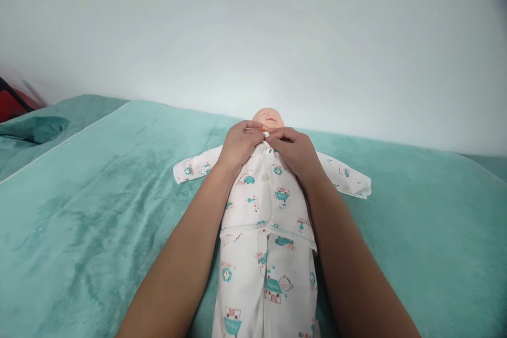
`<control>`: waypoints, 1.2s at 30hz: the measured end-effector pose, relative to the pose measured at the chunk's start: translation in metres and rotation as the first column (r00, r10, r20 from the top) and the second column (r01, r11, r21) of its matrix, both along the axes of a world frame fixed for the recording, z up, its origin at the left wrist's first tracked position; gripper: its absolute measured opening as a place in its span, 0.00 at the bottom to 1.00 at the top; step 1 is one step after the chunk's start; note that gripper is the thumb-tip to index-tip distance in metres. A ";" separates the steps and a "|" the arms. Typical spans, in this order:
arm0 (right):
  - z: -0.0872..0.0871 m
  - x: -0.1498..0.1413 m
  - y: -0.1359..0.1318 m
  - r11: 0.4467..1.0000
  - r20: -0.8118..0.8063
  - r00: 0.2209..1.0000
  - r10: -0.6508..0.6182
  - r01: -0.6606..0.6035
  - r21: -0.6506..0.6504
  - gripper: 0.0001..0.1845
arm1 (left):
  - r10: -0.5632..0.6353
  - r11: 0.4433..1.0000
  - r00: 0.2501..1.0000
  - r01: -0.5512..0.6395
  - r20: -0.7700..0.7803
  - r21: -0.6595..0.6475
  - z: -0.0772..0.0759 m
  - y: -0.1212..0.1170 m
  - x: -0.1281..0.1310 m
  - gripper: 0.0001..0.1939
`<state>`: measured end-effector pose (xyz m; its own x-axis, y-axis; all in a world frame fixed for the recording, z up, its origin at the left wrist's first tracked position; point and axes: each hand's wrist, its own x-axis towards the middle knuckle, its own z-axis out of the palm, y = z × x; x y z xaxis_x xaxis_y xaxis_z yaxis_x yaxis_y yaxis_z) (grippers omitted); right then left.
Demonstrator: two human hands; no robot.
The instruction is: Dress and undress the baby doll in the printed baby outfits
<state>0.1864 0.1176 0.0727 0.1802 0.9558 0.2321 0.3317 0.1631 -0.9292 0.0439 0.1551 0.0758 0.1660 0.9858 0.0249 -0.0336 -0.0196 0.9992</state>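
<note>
A baby doll point(269, 117) lies on its back on a teal velvet blanket point(99, 206), head away from me. It wears a white printed top point(263, 190) and matching trousers point(265, 280). My left hand point(240, 145) and my right hand point(295, 150) meet at the collar just under the doll's chin. Both have their fingers curled and pinch the two front edges of the top. The top's sleeves lie spread flat to either side.
A white wall point(277, 53) rises behind the bed. At the far left lie a dark teal fold of cloth point(35, 129) and something red point(13, 103). The blanket stretches wide on both sides of the doll.
</note>
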 end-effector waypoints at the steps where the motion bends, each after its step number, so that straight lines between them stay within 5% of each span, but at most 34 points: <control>1: 0.000 0.000 0.000 1.000 -0.020 1.000 0.001 -0.001 -0.020 0.04 | -0.010 1.000 1.000 0.010 0.018 0.003 0.000 0.000 0.000 0.18; 8: -0.001 0.002 0.001 0.995 -0.050 0.997 -0.063 0.059 -0.076 0.17 | -0.038 0.998 0.999 0.037 0.021 0.055 0.002 -0.005 0.001 0.16; 22: -0.008 0.002 0.006 0.989 -0.063 0.989 -0.134 0.138 0.059 0.07 | 0.040 0.987 0.983 -0.011 -0.178 0.161 0.001 -0.004 0.002 0.09; 36: -0.006 0.001 0.003 0.984 0.001 0.987 -0.162 0.162 0.081 0.04 | 0.005 0.997 0.998 0.001 -0.067 0.082 -0.001 -0.002 0.001 0.09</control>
